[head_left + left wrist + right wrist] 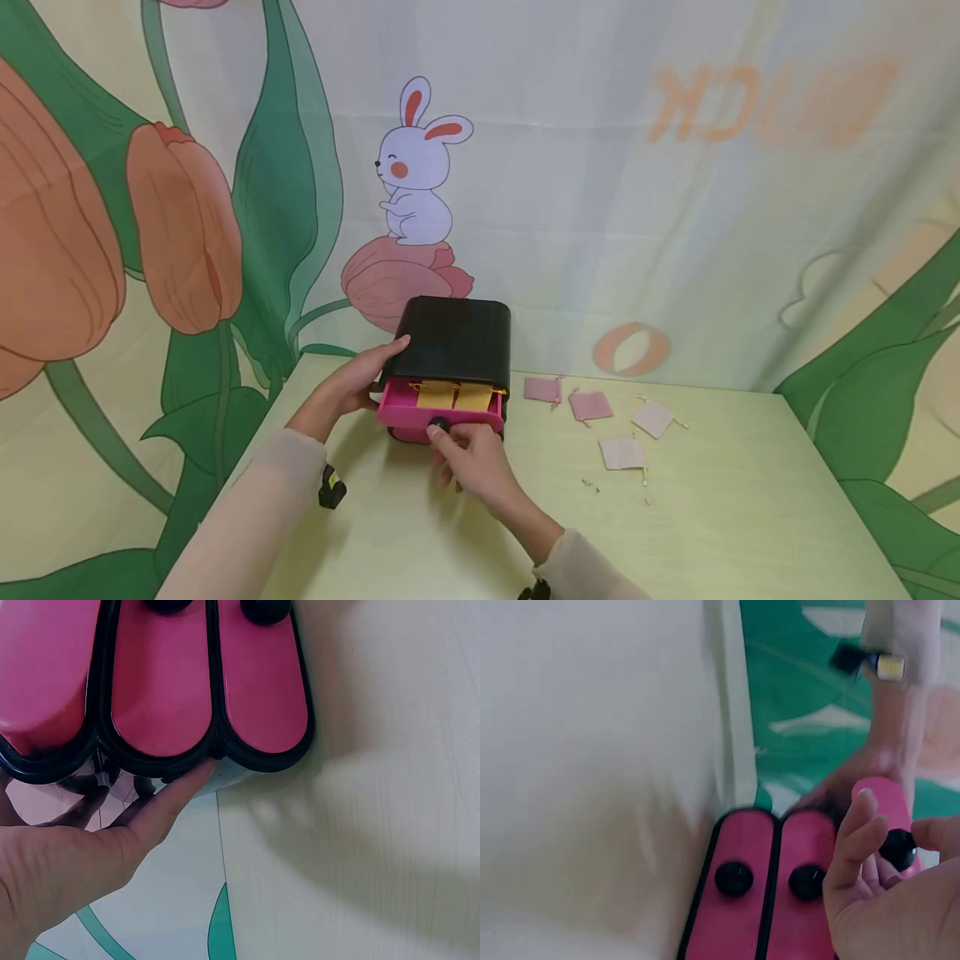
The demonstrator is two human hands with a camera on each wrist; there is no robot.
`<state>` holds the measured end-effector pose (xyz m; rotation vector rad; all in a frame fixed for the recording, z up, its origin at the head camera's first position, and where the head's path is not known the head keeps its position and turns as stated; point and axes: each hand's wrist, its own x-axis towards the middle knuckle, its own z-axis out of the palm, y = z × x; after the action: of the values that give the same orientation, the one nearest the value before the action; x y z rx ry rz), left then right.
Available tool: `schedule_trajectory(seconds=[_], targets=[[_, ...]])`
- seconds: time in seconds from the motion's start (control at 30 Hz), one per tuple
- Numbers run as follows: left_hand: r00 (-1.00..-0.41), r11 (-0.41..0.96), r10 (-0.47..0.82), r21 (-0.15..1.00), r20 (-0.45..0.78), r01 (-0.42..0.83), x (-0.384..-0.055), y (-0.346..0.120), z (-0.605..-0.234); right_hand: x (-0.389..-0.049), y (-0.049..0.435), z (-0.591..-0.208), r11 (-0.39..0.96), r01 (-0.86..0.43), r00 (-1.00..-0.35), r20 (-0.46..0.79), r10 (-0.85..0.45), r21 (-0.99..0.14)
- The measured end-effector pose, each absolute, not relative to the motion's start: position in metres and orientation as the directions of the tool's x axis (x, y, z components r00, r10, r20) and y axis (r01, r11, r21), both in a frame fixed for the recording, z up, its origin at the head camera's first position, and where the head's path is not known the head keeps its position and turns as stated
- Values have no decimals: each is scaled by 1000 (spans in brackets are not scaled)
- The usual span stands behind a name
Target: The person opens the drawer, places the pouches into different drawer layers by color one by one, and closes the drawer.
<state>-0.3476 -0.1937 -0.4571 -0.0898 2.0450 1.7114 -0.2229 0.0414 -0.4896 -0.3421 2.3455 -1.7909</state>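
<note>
A black drawer box [453,337] stands on the table with its pink top drawer [397,398] partly pulled out. Inside that drawer lie yellow drawstring pouches [437,394]. My right hand [476,462] pinches the drawer's round black knob [898,850] between thumb and fingers. Against the left side of the box my left hand [352,383] rests, one fingertip at the top edge. In the left wrist view, this hand [97,851] lies along the side wall, its thumb extended by the front rim. Two lower pink drawers [161,682] are closed.
Right of the box lie small drawstring pouches: two darker pink, one of them nearest the box [542,389], and two paler, one nearer the front [622,454]. Tiny items [590,484] lie in front of these. A printed curtain [570,208] hangs behind the table [750,500].
</note>
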Motion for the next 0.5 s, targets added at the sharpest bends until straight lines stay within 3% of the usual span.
schedule_trajectory(seconds=[0.3, 0.5], targets=[[-885, 204, 257, 917, -388, -343, -347, -193, -462, -260, 40, -494, 193, -57, -966, 6, -257, -979], [-886, 209, 255, 917, -387, -340, -349, -194, -460, -264, 41, -500, 243, -59, -971, -1, -241, -968]])
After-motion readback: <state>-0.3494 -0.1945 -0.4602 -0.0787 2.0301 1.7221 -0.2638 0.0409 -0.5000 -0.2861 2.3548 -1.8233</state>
